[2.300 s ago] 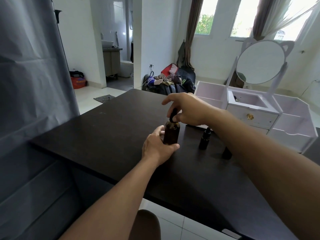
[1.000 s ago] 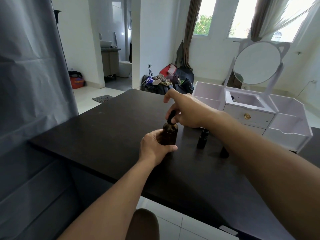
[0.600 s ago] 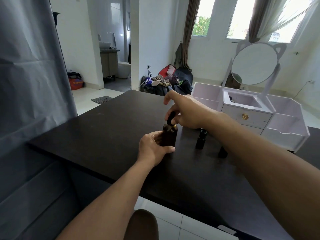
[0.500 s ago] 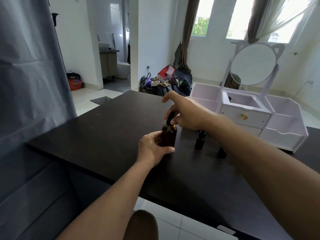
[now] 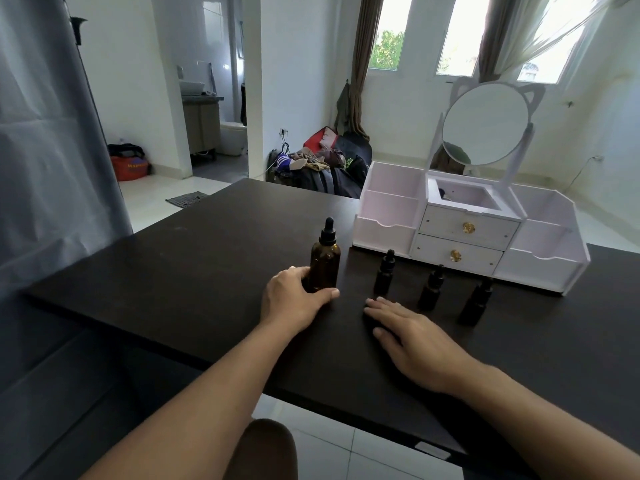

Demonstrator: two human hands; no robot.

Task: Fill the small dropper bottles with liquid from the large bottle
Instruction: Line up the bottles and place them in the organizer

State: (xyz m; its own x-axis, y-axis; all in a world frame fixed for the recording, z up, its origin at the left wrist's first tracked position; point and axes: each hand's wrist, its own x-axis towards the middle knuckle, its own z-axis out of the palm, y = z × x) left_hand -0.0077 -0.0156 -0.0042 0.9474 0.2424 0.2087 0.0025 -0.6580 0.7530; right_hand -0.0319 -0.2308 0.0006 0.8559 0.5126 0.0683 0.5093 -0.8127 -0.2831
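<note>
A person sits at a dark table (image 5: 194, 271), seen from their own eye level, both bare forearms reaching forward. The left hand (image 5: 294, 299) curls around the base of a large brown dropper bottle (image 5: 324, 265), which stands upright near the middle of the table with its black dropper cap on. The right hand (image 5: 412, 337) lies flat and relaxed on the table just to the right, palm down, grasping nothing.

Beyond the right hand, three small dark dropper bottles stand upright in a row running to the right: the first (image 5: 385, 273), the second (image 5: 431, 289) and the third (image 5: 476, 303). All three have their caps on. Their glass is too dark to tell whether any holds liquid.

Farther back on the right sits a white organiser (image 5: 388, 216) with drawers and a round mirror (image 5: 485, 123).

With every bottle capped, it is unclear how much filling is done; judging from this, either the work is finished or it has not started.
</note>
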